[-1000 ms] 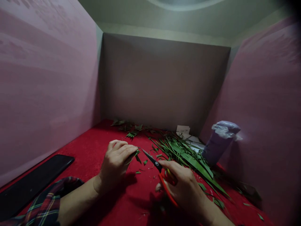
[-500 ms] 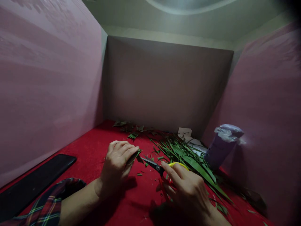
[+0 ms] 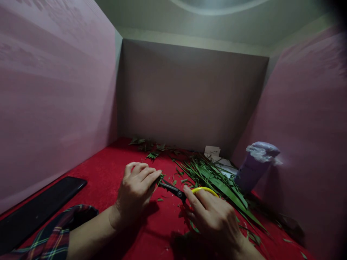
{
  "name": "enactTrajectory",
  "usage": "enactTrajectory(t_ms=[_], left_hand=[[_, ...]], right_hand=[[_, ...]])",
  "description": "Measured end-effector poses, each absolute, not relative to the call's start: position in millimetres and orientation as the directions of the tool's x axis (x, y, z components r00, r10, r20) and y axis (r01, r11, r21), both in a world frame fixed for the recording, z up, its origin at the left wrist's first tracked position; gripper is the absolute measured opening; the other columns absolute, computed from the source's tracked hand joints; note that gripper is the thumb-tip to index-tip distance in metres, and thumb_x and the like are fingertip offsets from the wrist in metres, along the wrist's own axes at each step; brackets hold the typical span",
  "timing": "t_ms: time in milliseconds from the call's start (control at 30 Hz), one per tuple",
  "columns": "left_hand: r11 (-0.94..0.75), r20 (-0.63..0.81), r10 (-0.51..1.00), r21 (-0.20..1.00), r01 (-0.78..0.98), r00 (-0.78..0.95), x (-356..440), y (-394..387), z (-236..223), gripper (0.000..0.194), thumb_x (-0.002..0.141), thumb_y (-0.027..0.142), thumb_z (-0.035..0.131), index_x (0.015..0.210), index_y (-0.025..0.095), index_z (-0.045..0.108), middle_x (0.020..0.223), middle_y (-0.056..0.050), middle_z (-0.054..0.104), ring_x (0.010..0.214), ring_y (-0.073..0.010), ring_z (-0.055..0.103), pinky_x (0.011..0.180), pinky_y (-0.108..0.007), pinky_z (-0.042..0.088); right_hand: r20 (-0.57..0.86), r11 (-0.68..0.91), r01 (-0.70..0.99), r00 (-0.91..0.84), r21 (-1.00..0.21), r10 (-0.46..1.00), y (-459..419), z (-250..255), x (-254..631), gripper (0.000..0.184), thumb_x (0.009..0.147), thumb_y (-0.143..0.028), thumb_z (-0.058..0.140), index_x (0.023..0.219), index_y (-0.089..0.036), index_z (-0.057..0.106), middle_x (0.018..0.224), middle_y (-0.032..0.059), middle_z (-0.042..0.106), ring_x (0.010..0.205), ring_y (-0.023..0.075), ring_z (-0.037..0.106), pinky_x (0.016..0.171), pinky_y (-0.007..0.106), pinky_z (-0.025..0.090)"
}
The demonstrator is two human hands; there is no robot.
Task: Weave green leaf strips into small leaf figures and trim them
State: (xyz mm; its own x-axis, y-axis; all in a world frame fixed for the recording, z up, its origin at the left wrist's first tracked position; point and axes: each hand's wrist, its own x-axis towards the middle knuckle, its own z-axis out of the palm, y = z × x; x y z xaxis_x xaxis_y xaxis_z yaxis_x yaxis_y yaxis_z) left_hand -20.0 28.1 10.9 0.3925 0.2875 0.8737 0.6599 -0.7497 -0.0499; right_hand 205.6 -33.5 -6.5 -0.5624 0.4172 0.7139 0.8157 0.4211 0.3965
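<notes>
My left hand is closed around a small piece of green leaf, whose edge shows at the fingertips; the rest is hidden in the fingers. My right hand grips a pair of scissors with dark blades and a yellow handle loop. The blade tips reach the leaf at my left fingertips. Just to the right of the scissors spreads a pile of long green leaves. Small leaf scraps lie on the red cloth beneath the blades.
A dark phone-like slab lies at the left. More jagged leaves are along the back. A purple plastic-wrapped package stands at the right, beside white paper. Pink panels rise on both sides.
My right hand has brought the scissors up to the leaf, and the blades have closed at it. The left hand has stayed in nearly the same place.
</notes>
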Motion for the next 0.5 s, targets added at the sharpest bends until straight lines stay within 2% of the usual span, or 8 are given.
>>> enactTrajectory(t_ms=[500], left_hand=[[-0.714,0.873,0.27,-0.101,0.693,0.406,-19,27,7,0.02,0.079,0.011,0.057,0.097,0.017,0.065,0.086,-0.005,0.072,0.085,-0.0255,0.057,0.081,-0.047,0.037]], right_hand=[[0.735,0.396,0.821,-0.555,0.41,0.389,-43,0,193,0.031,0.089,-0.02,0.044,0.107,-0.006,0.065,0.056,0.0033,0.061,0.039,0.0132,0.054,0.039,0.028,0.033]])
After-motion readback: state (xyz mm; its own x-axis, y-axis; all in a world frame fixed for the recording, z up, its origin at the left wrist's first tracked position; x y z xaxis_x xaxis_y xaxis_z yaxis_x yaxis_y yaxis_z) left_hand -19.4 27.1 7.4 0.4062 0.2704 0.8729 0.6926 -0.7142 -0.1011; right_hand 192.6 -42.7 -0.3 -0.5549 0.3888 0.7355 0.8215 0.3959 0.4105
